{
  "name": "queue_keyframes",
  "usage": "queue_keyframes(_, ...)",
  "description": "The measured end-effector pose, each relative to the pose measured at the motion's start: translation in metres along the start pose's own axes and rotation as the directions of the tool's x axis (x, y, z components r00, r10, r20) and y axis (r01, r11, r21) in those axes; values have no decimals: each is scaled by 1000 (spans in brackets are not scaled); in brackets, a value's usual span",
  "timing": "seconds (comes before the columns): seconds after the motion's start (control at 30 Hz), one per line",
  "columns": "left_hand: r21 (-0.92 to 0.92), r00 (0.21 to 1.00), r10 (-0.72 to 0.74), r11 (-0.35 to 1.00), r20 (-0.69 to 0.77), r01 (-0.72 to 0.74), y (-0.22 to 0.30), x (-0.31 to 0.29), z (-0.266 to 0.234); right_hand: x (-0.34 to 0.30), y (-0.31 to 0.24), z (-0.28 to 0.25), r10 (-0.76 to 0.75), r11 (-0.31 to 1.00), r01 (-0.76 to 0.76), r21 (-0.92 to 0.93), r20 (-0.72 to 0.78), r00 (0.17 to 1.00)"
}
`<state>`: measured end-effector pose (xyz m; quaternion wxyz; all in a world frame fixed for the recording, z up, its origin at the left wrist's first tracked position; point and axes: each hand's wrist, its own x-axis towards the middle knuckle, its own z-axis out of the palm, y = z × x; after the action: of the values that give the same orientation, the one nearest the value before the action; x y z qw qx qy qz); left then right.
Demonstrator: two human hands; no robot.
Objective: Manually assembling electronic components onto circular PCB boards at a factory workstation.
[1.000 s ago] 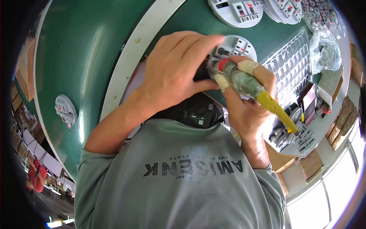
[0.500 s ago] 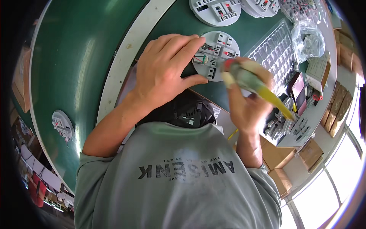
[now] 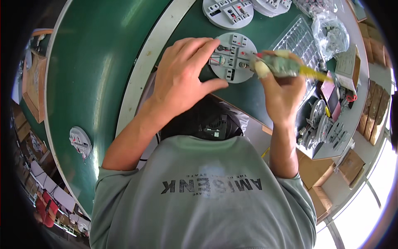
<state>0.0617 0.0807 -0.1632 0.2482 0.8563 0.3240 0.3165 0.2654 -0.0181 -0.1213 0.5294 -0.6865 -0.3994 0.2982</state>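
Observation:
A round light-grey plastic base (image 3: 244, 43) with raised slots, small metal parts and red bits lies on the green table in front of me. My left hand (image 3: 184, 74) steadies it, fingertips on its upper left rim and thumb spread along its lower edge. On the base's right side my right hand (image 3: 284, 89) grips a hand tool (image 3: 286, 66) with a green-grey body and a long yellow end pointing right. Motion blurs the tool, so its exact kind is unclear. Its working end is close to the base's right-hand slots. Pale yellowish covers show on some right fingertips.
Two similar grey bases (image 3: 228, 14) stand beyond. At right are a clear compartment tray (image 3: 296, 41), a plastic bag of parts (image 3: 329, 35), an open carton (image 3: 347, 68) and stacked grey parts (image 3: 317, 124). Another grey base (image 3: 80, 141) lies on the left table (image 3: 83, 50).
The tool in my right hand has swung up, its yellow end now closer to level. My left hand stays at the base. The whole view has shifted slightly.

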Motion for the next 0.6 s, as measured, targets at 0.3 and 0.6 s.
queue_keyframes(0.3, 90, 996, -65, 994, 57, 60, 11, 14, 8, 5, 13, 10, -381, 838, 434, -331, 214, 900)
queue_keyframes(0.6, 20, 994, -29, 999, 108, 27, -1, 19, 10, 24, 3, -2, -205, 918, 280, -281, 269, 941)
